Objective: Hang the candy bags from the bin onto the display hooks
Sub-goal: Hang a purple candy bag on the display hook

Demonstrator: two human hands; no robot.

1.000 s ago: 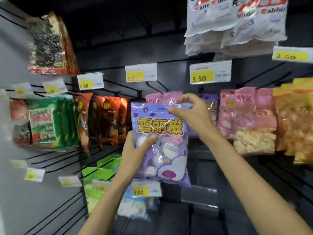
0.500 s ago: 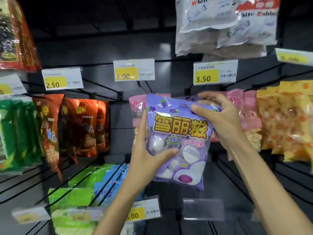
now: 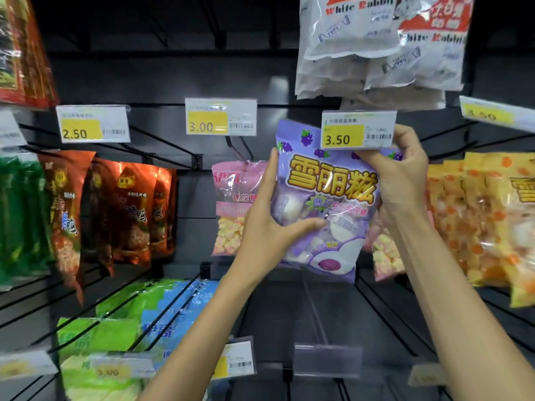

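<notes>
Right now I am holding the purple bag [image 3: 324,204] just under the 3.50 price tag [image 3: 358,129]. My left hand [image 3: 267,227] is gripping its left side, thumb across the front. My right hand [image 3: 401,172] is pinching the top corner, partly behind that tag. It looks light, puffy and crinkly, likely slippery, so I am thinking the flat top edge is the best place to hold.

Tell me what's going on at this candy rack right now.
A person is hanging a purple candy bag on a display rack. The left hand grips its lower left side, and the right hand pinches its top corner just under the 3.50 price tag. The bag is tilted and not yet on a hook. Pink bags already hang just behind it.
</notes>
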